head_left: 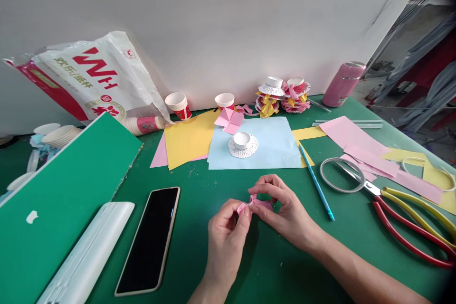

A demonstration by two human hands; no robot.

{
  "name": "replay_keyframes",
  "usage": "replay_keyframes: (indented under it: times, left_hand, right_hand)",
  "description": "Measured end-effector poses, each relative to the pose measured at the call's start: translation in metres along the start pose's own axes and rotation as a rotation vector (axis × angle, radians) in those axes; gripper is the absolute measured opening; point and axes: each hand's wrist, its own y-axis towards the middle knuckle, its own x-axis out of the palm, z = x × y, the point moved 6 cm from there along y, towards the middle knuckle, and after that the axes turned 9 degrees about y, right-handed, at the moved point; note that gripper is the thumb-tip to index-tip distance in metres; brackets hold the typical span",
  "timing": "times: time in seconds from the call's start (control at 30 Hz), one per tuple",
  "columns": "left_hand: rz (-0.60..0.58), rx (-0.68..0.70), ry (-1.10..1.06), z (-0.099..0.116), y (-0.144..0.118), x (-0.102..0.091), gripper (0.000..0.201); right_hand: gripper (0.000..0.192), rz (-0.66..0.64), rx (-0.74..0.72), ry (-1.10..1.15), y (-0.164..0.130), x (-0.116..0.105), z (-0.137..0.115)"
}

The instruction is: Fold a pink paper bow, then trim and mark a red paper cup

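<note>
Both hands pinch one small folded piece of pink paper [262,204] over the green table. My left hand [228,232] grips its left end between thumb and index finger. With thumb and fingers, my right hand [285,204] grips it near the middle, and the right end sticks out below those fingers. The paper looks like a bow, partly hidden by the fingertips. Beyond the hands, a small white cup piece [242,140] stands on a frilled white paper disc [249,152], upon a light blue sheet [274,147]. A folded pink paper [231,121] lies behind it.
Left are a phone [149,242], a white long case [92,251] and a green board [78,175]. On the right lie a blue pencil [317,183], a tape ring [322,171], scissors [413,228] and pink strips [359,145]. Decorated cups [272,97] and a pink flask [344,84] stand behind.
</note>
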Motion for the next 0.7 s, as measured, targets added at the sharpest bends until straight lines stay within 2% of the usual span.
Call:
replay_keyframes:
  times: [0.13, 0.3, 0.4, 0.5, 0.63, 0.7]
  left_hand:
    - [-0.059, 0.045, 0.061, 0.002, 0.000, 0.002, 0.020]
    - [-0.086, 0.066, 0.078, 0.006, 0.000, 0.004, 0.014]
    - [-0.114, 0.022, 0.041, 0.006, 0.002, 0.007, 0.014]
    - [-0.144, -0.049, -0.030, 0.007, 0.003, 0.008, 0.016]
    - [-0.152, -0.141, -0.159, 0.010, 0.002, 0.007, 0.015]
    - [-0.159, -0.174, -0.269, 0.010, 0.002, 0.007, 0.022]
  right_hand:
    - [0.020, -0.031, 0.047, 0.068, 0.001, 0.000, -0.002]
    - [0.002, -0.024, 0.072, 0.010, 0.003, -0.003, -0.006]
    - [0.008, -0.018, 0.059, -0.028, 0.004, -0.005, -0.008]
    - [0.009, -0.035, 0.106, 0.029, 0.005, -0.004, -0.004]
    - [0.011, -0.032, 0.189, 0.173, 0.004, -0.005, 0.006]
    - [0.014, 0.005, 0.274, 0.328, 0.003, -0.005, 0.013]
